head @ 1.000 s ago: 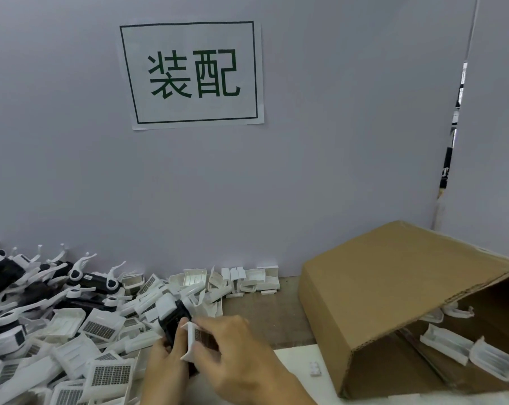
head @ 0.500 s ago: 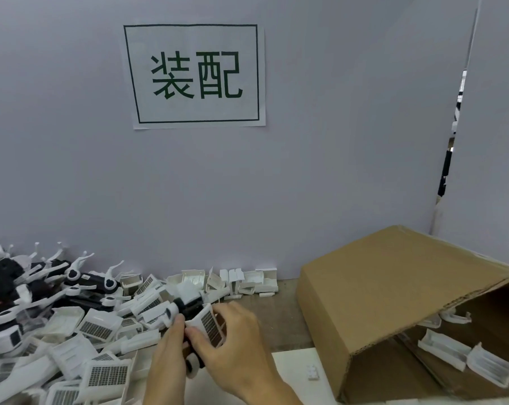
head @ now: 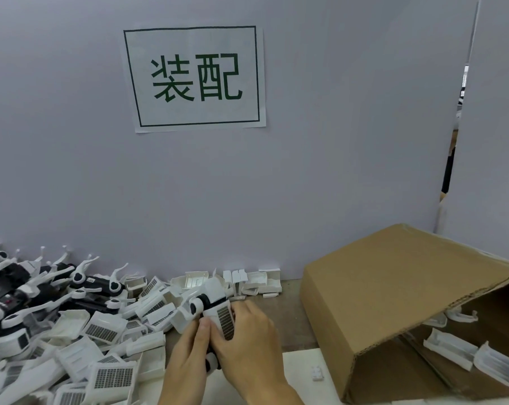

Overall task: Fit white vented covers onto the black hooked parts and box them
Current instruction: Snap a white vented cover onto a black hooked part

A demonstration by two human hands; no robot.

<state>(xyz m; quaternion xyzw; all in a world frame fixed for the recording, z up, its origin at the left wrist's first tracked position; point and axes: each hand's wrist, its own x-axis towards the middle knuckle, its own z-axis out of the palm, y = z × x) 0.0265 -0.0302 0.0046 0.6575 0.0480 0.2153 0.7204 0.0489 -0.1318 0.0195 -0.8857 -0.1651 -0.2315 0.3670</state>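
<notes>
The white vented cover (head: 224,317) sits against the black hooked part (head: 201,304) it is being fitted to, both held above the desk (head: 288,305) at lower centre, just in front of the loose parts. The cover's dark grille faces up and to the right. The right hand (head: 247,343) grips the cover, its fingers (head: 249,312) curled over the grille side and clamped on it. The left hand (head: 189,355) holds the same assembly from the left, thumb pressed up against the cover's near edge; its other fingers are hidden underneath.

To the left lies a heap of loose white vented covers (head: 101,346), several grille-up. Behind that heap, toward the far left, lies a pile of black hooked parts (head: 57,285) with white hooks standing up. More white covers (head: 247,280) lie in a row along the foot of the grey partition (head: 335,141).

To the right a cardboard box (head: 393,287) lies on its side, mouth toward the viewer, with finished white pieces (head: 466,353) inside. A small white block (head: 317,372) rests on a white sheet (head: 301,366) near the box. A printed paper sign (head: 196,78) is fixed on the partition.
</notes>
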